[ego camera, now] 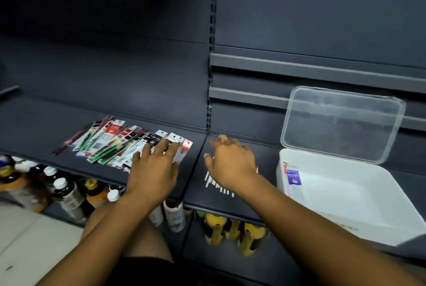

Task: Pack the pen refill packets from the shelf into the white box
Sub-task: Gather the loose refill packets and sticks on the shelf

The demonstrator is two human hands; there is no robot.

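Note:
Several pen refill packets lie fanned out on the dark shelf, left of centre. My left hand rests flat on the right end of that pile, fingers spread and straight. My right hand hovers over the shelf between the pile and the white box, fingers loosely bent, holding nothing that I can see. The white box stands open at the right with one packet leaning against its left inner wall. Its clear lid stands propped behind it against the back panel.
A row of white marks shows on the shelf just under my right wrist. Bottles stand on the lower level at the left, yellow bottles below the shelf's front edge. Two grey rails cross the back panel.

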